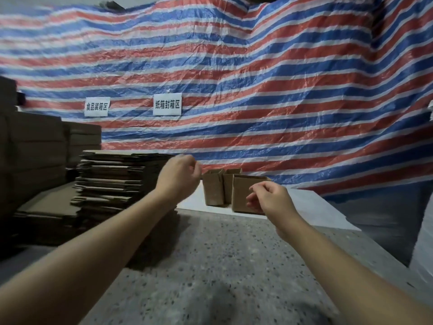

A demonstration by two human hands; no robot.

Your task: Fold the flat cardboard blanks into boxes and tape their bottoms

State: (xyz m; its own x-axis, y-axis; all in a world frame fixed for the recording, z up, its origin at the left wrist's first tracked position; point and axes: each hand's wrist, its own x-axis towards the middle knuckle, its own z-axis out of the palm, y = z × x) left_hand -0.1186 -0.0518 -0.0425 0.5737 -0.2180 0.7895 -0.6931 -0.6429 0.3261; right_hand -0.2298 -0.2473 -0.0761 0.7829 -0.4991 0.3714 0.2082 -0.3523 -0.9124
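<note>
**Op:** Left hand [179, 177] is up in the air beside the stack of flat blanks [112, 181], fingers loosely curled, nothing in it as far as I can see. My right hand [271, 199] hangs in front of the folded boxes [225, 186], fingers also loosely bent, and it holds nothing either.

**Desk:** Where do the blanks sit for you?

**Op:** Piled on my left on the speckled counter [222, 266], lying flat, long edges running left to right across my view. I'd guess they're stacked there so the left hand can slide the top sheet off without a stretch. More cardboard [35, 146] is heaped further left, dark and hard to read.

**Desk:** And the finished ones?

**Op:** Three, I think, standing upright at the far side, just beside each other, on what looks like a white sheet [316, 207]. Open tops face up, long axis vertical on the two rear ones; the nearest looks squarer. I judge they're parked out of the working patch so the middle stays free for folding.

**Desk:** Any tape in sight?

**Op:** None that I can make out. Behind everything hangs a striped tarp [234, 78] with two paper signs [167, 104] pinned on.

**Desk:** Your call on the step?

**Op:** Between boxes, I'd say. Next sensible move is reaching left for the top blank.
</note>
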